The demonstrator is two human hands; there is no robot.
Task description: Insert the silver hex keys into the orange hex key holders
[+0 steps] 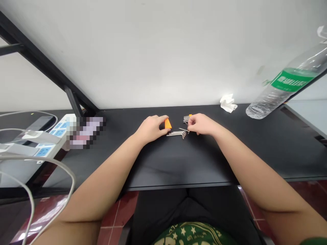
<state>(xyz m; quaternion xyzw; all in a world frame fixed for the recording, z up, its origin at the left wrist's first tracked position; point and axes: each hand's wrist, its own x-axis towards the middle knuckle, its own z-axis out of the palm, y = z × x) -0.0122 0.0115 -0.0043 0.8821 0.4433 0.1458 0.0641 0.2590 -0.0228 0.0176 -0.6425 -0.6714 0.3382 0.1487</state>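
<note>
The left hand (154, 129) is closed on an orange block (167, 124), thumb at its near edge and fingertips at its far edge, so the block sits just right of that hand's palm. Whether it rests on the table (178, 160) or is slightly raised, I cannot tell.

The right hand (201, 124) has its thumb and forefinger drawn together near the end of a loose key (183, 129), which points toward the left hand. The fingertips cover the contact, so I cannot tell whether they grip it or only touch it.

Between the hands and a little nearer the body, bent keys (177, 133) lie side by side, their short arms to the right. Just left of the right fingertips is a row of metal pieces (186, 119), with a bit of orange (190, 115) showing beside it, partly hidden.

The block looks like light, stiff plastic, likely easy to pinch across its edges as the left hand does. The keys look to be rigid metal: light, not fragile, but thin and smooth enough to slip or twist. The bend probably offers the surest hold; the long shank lies flat and may be awkward to lift with fingertips.
</note>
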